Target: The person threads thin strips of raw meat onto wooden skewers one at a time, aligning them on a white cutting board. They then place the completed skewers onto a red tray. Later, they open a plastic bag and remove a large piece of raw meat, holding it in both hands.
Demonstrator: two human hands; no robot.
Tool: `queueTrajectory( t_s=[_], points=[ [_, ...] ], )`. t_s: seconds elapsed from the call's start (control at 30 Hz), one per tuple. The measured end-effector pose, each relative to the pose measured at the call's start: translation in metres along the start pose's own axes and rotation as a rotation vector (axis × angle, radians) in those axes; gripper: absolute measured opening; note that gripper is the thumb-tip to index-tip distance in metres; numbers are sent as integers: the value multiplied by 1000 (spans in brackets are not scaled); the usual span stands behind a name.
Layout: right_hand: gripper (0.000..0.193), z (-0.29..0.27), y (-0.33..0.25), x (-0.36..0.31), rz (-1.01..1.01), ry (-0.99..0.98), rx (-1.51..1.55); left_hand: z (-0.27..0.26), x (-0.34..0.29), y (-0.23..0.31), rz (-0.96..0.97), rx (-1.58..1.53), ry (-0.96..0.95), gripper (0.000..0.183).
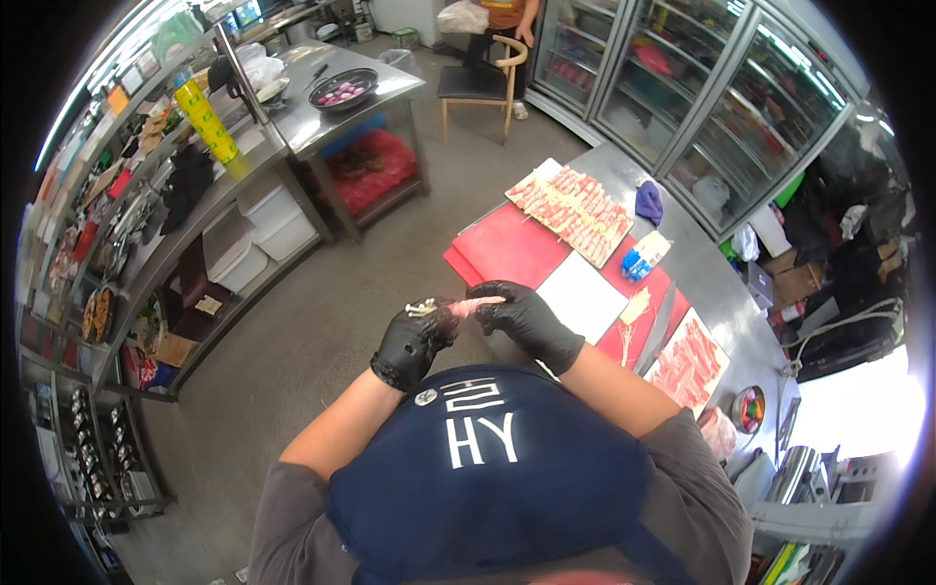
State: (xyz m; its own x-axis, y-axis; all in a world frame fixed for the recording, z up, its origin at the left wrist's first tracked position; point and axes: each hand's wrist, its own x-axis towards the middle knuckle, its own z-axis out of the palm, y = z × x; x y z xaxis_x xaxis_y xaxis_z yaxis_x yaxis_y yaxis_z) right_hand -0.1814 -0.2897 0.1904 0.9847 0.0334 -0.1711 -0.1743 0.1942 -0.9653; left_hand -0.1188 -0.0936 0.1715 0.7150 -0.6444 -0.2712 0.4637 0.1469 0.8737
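Observation:
In front of my apron both hands wear black gloves. My left hand (409,343) is closed around a small bunch of enoki mushrooms (421,308), whose pale tips stick out. A pink meat slice (470,306) stretches from that bunch to my right hand (526,322), whose fingers pinch its other end. To the right, a white board (582,298) lies on a red cutting board (502,244). Loose enoki strands (636,308) and a large knife (662,324) are beside it. A tray of meat slices (690,363) is nearer me; a tray of meat rolls (575,212) is farther off.
A blue-and-white packet (644,256) and a purple cloth (648,201) lie on the steel counter (726,292). A metal bowl (749,409) stands nearer. Glass-door fridges (673,88) line the back. A person (502,19) stands behind a chair (480,86). Steel shelving (146,263) runs along the left.

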Motion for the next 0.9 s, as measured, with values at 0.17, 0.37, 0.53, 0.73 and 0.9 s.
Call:
queueTrajectory(
  t_s=[0.17, 0.37, 0.53, 0.73, 0.9],
  points=[
    [19, 0, 8, 6, -28, -191, 86, -2, -30, -15, -9, -28, 149, 17],
    [17, -7, 13, 44, 10, -170, 106, -72, -60, -21, 61, 54, 455, 19],
    [14, -43, 18, 106, -30, -14, 97, -203, -88, -55, 55, 15, 710, 14],
    [14, -109, 12, 159, -102, 320, -57, -390, -144, -103, -270, -195, 843, 17],
    [13, -174, -25, 174, -116, 559, -240, -499, -139, -114, -523, 1378, 715, 28]
  ],
)
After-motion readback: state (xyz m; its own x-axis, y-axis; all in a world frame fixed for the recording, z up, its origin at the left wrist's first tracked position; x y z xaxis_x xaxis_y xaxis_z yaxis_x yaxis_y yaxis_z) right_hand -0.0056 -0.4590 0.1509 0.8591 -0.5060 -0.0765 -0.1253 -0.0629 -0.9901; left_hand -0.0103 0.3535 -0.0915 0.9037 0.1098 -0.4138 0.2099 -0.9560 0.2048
